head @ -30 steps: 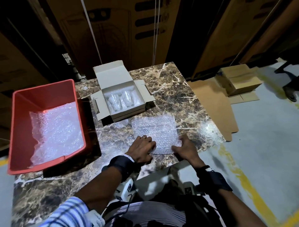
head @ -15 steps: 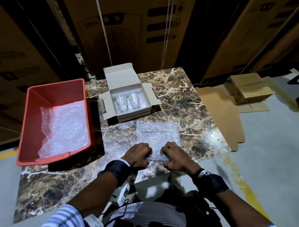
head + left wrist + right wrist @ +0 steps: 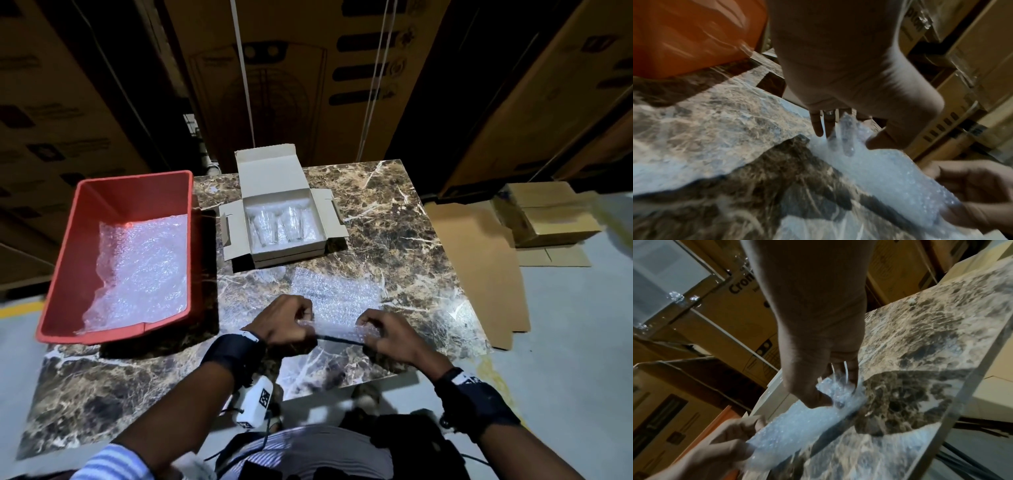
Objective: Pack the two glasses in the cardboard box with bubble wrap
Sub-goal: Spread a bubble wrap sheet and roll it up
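A stacked carton (image 3: 731, 305) reads "Cron…". Left hand (image 3: 286, 323) and right hand (image 3: 388, 334) each pinch the bubble wrap sheet (image 3: 337, 301) near the tabletop's (image 3: 394, 240) front edge; two glasses (image 3: 279, 224) lie in the open cardboard box (image 3: 274, 178) toward its back edge.

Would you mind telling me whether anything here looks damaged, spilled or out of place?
Nothing stands out. The two glasses lie side by side in the open cardboard box, and both hands pinch the near edge of the bubble wrap sheet on the table.
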